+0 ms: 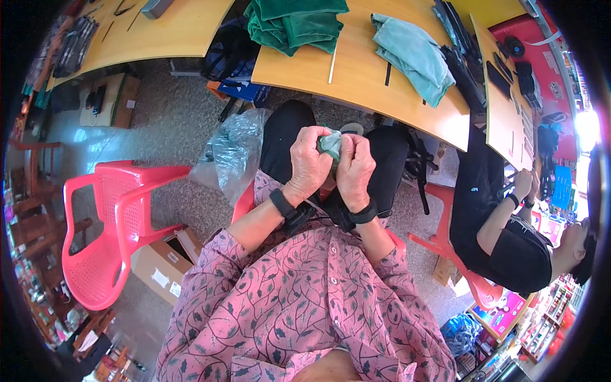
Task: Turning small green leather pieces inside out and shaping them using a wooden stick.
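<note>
Over my lap, my left hand (307, 160) and my right hand (354, 167) meet at a small bunched piece of green fabric (330, 145). Both fists are closed on it, thumbs side by side, so most of the fabric is hidden in my fingers. On the table ahead lies a folded stack of dark green fabric (296, 25). To its right rests a folded light green fabric (414, 54), its corner hanging at the table's edge. A clear plastic bag (232, 153) sits beside my left knee.
The wooden table (363, 76) spans the space before my knees. A pink plastic chair (130, 210) stands at left, near an open cardboard box (159, 270). On the right, a seated person in black (509, 245) works at another table. A blue box (245, 92) is under the table.
</note>
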`<state>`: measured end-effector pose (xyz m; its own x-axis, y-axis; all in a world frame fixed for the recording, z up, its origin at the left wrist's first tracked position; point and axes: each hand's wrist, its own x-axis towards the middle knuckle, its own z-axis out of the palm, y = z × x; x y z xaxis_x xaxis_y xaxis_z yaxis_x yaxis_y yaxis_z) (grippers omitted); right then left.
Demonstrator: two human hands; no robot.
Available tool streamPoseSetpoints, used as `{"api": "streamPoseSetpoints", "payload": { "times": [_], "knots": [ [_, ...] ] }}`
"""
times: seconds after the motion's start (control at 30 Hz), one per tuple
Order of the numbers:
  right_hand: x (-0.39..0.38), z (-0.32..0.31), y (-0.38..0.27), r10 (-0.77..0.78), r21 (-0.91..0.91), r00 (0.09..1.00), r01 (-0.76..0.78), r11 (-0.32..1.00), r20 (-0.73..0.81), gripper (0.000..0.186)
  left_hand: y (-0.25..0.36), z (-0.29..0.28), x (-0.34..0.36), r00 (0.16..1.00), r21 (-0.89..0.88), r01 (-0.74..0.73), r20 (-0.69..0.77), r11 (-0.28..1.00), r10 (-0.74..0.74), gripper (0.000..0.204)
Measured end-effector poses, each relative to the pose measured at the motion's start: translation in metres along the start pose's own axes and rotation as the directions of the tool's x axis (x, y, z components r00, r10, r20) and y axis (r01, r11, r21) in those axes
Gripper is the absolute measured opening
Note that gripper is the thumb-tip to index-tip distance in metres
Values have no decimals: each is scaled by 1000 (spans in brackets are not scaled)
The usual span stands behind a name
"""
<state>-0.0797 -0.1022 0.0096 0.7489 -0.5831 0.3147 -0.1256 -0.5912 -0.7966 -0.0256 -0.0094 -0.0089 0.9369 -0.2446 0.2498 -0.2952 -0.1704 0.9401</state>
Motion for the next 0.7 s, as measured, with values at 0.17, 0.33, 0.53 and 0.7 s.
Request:
{"api": "streamPoseSetpoints", "payload": {
  "times": [0.17,0.33,0.53,0.7],
  "knots": [
    [-1,-12,1,-70,125,981,48,991,179,22,-5,-1,5,993,-35,118,9,992,-118,23],
    [-10,-1,2,-7,212,972,-44,976,236,20,-11,-3,8,992,83,107,-70,991,-101,22],
    [-18,6,1,76,155,987,-98,983,139,11,-7,0,1,995,51,101,-21,994,-100,28],
    [-24,9,1,257,135,964,-265,955,71,8,4,4,-2,1000,56,27,-8,998,-26,30]
  ]
}}
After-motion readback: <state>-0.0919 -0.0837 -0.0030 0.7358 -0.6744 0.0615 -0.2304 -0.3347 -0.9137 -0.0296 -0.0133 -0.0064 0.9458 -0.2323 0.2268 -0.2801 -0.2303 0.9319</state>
